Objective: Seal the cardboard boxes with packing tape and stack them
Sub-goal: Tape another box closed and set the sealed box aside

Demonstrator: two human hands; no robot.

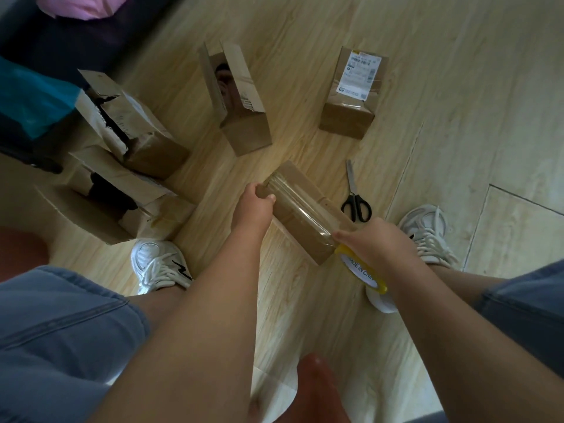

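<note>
A small closed cardboard box [308,190] lies on the wooden floor between my feet. A strip of clear packing tape [297,206] runs along its top. My left hand [254,203] presses the far end of the tape against the box's far edge, fingers curled over it. My right hand [370,242] grips the tape roll [364,274], yellow-rimmed with a white printed core, at the box's near end. The tape stretches from the roll to my left hand.
Black-handled scissors [354,198] lie just right of the box. An open box [238,96] and a labelled box [354,93] stand farther back. Two torn open boxes [128,123] [113,193] sit at left by dark furniture. My white sneakers [158,264] [427,230] flank the box.
</note>
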